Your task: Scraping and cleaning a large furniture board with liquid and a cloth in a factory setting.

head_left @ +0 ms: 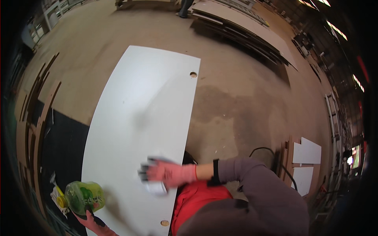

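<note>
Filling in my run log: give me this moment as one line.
left hand: holds green bottle | right hand: presses cloth on white board | floor: stacked boards

A dusty concrete workshop floor (244, 106) spreads wide, with long boards stacked (244, 31) at the far side. Two small white panels (307, 151) lie at right near a black cable (262, 149); brown board offcuts (33, 129) line the left.

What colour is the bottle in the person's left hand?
Translucent green with a yellow cap, the bottle sits in the gloved left hand, seen in the head view.
</note>
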The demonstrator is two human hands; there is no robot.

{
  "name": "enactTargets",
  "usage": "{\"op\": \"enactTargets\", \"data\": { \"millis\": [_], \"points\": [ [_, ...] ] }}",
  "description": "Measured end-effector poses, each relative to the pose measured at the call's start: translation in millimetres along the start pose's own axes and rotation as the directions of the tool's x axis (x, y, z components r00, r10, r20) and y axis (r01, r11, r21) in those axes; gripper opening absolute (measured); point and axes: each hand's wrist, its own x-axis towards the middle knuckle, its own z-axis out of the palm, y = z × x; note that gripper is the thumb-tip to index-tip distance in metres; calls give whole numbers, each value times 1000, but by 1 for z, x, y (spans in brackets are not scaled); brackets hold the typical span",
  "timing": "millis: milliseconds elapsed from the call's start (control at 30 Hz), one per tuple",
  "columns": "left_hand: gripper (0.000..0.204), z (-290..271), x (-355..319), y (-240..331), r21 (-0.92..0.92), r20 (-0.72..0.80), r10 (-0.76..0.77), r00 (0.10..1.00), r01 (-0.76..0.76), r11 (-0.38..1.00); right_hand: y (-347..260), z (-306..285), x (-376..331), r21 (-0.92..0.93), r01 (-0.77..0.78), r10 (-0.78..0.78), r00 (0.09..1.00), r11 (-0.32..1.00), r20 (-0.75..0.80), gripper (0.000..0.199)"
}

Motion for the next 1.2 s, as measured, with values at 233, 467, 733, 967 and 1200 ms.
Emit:
{"op": "enactTargets", "data": {
  "millis": [233, 467, 733, 967, 1200],
  "points": [
    [72, 102, 22, 6, 2, 18, -20, 1000, 20, 1000, 206, -189, -3, -399, -699, 514, 711, 594, -480, 62],
    [75, 177, 68, -5, 186, -56, -18, 998, 28, 982, 331, -271, -112, -142, -903, 552, 366, 406, -750, 51],
    [74, 245, 108, -8, 104, 207, -40, 977, 19, 994, 252, -250, -123, -219, -771, 578, 604, 597, -549, 54],
    [84, 230, 119, -33, 315, 165, 12, 986, -65, 947, 243, -248, -100, -416, -746, 721, 644, 519, -256, 56],
    [92, 210, 97, -42, 293, 100, -7, 995, -23, 956, 299, -328, -60, -485, -498, 427, 867, 719, -257, 54]
  ]
}}
